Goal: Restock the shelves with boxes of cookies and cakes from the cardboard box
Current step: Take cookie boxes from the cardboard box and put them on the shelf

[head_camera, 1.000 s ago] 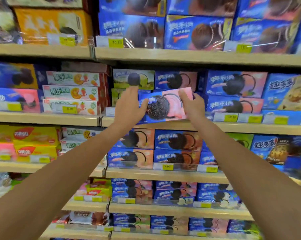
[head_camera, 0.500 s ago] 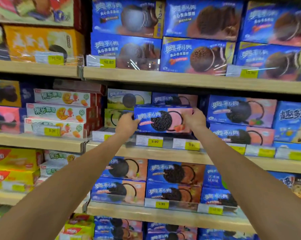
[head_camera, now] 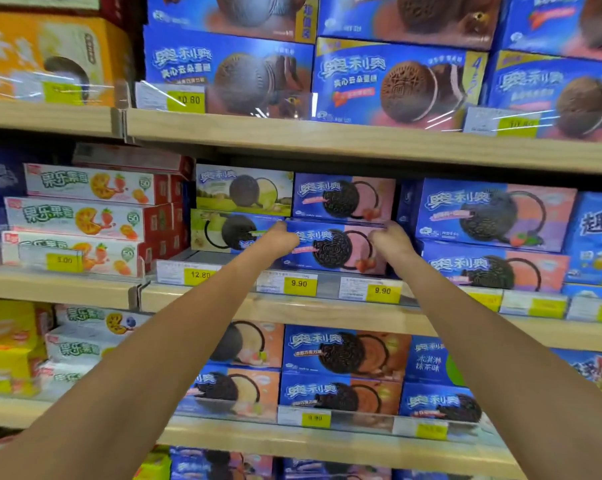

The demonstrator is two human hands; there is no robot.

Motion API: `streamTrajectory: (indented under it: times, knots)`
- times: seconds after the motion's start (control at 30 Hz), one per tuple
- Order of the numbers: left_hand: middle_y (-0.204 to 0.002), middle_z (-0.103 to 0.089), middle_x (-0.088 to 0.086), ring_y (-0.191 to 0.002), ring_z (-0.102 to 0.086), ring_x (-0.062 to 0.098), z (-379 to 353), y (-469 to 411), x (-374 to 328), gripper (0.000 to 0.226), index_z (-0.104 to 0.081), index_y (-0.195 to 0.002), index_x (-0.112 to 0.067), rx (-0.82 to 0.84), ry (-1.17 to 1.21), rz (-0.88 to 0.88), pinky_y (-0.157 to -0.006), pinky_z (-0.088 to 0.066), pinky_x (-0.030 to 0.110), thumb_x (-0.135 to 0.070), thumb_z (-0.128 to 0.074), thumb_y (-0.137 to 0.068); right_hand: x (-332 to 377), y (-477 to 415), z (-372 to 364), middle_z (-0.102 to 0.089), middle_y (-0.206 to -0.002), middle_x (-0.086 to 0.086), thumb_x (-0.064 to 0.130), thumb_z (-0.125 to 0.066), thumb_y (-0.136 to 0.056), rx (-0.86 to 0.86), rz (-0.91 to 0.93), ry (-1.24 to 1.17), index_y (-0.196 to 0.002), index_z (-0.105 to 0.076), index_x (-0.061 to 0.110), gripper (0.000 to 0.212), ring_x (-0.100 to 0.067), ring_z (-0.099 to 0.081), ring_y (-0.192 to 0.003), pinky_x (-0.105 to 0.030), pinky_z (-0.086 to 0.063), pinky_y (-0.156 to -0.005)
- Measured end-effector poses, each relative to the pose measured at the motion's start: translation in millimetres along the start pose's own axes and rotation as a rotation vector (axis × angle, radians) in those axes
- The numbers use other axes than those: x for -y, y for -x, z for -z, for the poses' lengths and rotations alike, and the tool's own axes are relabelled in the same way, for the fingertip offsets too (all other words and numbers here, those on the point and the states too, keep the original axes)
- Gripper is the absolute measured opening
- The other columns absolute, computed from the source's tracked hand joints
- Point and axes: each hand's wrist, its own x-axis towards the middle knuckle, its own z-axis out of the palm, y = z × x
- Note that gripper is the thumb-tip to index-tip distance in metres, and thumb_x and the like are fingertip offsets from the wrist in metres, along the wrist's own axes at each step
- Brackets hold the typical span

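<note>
A blue and pink cookie box (head_camera: 334, 249) lies flat on the wooden shelf (head_camera: 292, 310), under another box of the same kind (head_camera: 344, 197). My left hand (head_camera: 280, 237) grips its left end with curled fingers. My right hand (head_camera: 389, 239) grips its right end the same way. Both arms reach up from the bottom of the view. The cardboard box is out of view.
A green and blue cookie box (head_camera: 230, 232) lies just left of the held box, purple and pink boxes (head_camera: 493, 216) just right. Red and white boxes (head_camera: 85, 220) stack further left. Price tags (head_camera: 299, 284) line the shelf edge. A fuller shelf (head_camera: 361, 140) hangs close above.
Both hands carried the pink box up and forward from in front of the shelf edge into the slot on the shelf, under the matching box. The view has come closer.
</note>
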Motion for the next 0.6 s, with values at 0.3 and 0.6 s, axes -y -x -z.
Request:
streamTrajectory:
  times: [0.3,0.6]
  knots:
    - [-0.141,-0.044,0.024,-0.116,-0.055,0.03,7,10,0,0.05,-0.035,-0.14,0.003,0.059,0.217,-0.022,-0.081,-0.054,0.023,0.006,-0.044,-0.091,0,4,2,-0.041,-0.141,-0.014,0.001,-0.042,-0.093,0.09,0.035,0.0,-0.143,-0.036,0.011,0.051,-0.022,-0.058,-0.076,-0.006,-0.037,-0.036]
    - [-0.137,-0.05,0.011,-0.124,-0.05,0.024,22,57,6,0.052,-0.037,-0.143,-0.005,-0.054,0.356,-0.083,-0.106,-0.041,0.04,-0.017,-0.053,-0.094,13,36,-19,-0.064,-0.104,-0.008,0.012,-0.053,-0.088,0.086,-0.041,-0.467,-0.089,-0.058,0.021,0.011,-0.019,-0.063,-0.086,-0.023,-0.049,-0.054]
